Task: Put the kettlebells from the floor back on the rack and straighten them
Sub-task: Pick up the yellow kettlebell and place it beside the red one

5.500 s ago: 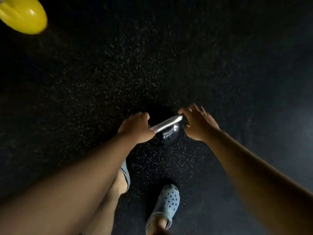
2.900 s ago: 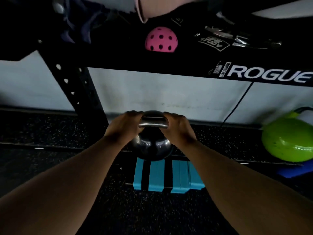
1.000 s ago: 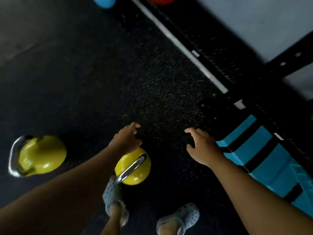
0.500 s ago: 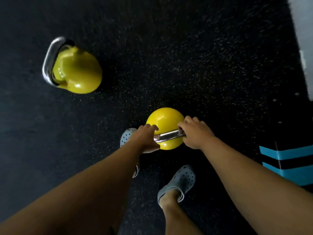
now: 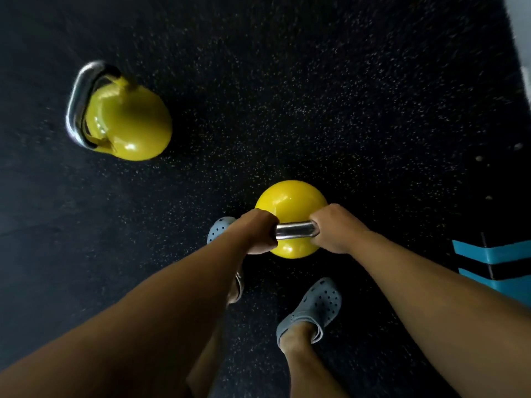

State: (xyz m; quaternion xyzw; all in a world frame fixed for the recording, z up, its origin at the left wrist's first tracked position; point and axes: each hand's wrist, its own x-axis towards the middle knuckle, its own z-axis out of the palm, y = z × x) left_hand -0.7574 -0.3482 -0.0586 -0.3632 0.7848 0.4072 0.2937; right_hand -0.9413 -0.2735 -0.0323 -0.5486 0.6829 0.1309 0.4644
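Observation:
A yellow kettlebell (image 5: 290,201) with a steel handle stands on the black speckled floor directly in front of my feet. My left hand (image 5: 257,232) is closed around the left end of its handle. My right hand (image 5: 334,228) grips the right end, and a short stretch of bare steel shows between them. A second yellow kettlebell (image 5: 129,124) lies tipped on the floor at the upper left, its steel handle pointing left. The rack is out of view.
My two feet in grey clogs (image 5: 313,308) stand just behind the held kettlebell. A blue and black striped block (image 5: 497,265) sits at the right edge. A pale wall strip (image 5: 521,38) shows at the top right corner.
A black kettlebell was carried from the floor to the rack earlier. Then both hands reached down to the yellow kettlebell and have closed firmly on its handle.

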